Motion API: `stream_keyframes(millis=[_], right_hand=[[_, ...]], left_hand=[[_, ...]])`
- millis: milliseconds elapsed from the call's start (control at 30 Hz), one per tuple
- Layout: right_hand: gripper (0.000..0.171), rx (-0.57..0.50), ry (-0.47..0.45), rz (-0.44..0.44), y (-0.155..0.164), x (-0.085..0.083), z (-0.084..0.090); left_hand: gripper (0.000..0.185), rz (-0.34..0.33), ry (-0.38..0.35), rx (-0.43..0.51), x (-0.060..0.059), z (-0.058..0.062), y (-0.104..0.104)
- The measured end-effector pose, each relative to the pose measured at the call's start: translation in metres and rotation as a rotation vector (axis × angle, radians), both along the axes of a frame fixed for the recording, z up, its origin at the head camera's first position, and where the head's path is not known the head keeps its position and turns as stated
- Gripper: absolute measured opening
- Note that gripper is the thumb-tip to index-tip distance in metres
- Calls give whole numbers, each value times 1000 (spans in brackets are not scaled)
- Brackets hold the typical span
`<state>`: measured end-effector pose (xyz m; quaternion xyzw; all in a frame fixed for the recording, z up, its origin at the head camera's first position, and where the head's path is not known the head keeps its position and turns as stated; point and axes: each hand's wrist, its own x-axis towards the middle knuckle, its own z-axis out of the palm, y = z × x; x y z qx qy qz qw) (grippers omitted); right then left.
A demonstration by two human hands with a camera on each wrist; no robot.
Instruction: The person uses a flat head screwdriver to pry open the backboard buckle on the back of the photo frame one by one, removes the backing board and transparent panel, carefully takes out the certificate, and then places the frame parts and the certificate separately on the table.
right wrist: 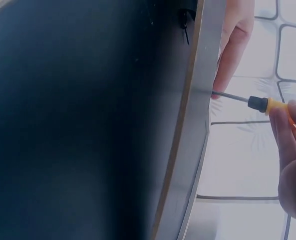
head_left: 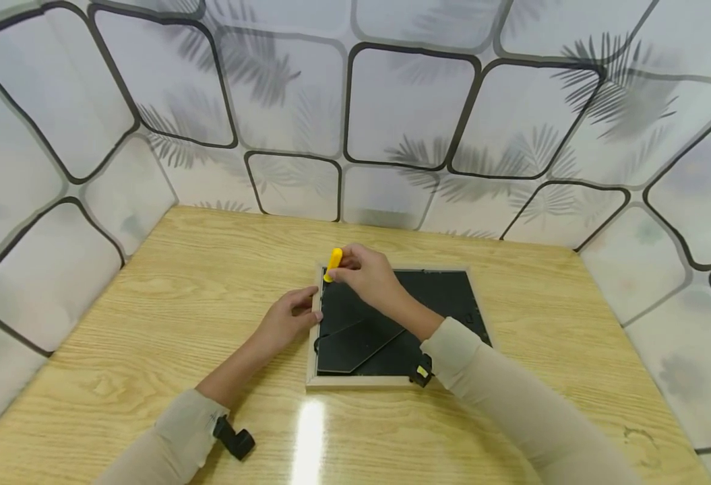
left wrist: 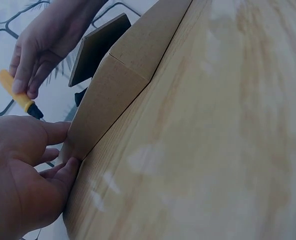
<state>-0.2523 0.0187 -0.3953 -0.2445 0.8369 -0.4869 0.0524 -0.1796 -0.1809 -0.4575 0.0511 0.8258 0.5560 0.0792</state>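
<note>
A picture frame with a pale wooden rim lies face down, its black backing board and stand flap uppermost. My right hand pinches the yellow handle of a screwdriver over the frame's far left corner. In the right wrist view, the screwdriver's dark collar and thin metal shaft show, with the shaft pointing at the frame's edge and its tip hidden. My left hand grips the frame's left side, fingers and thumb against the rim, as the left wrist view also shows.
The frame rests on a wood-grain table. Patterned fabric walls rise behind it and at both sides. Small dark metal tabs line the inner rim, and a wrist camera is strapped to each sleeve.
</note>
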Motion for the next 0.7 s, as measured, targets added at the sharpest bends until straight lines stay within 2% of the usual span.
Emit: stream_keyframes(millis=[433,700], right_hand=[[30,-29,10,1,-16,3,1],[27,-18,-1,-3,-11,3,0]], left_hand=[[60,-3,15,9,0,-2,0],[60,1,10,14,1,-1,-1]])
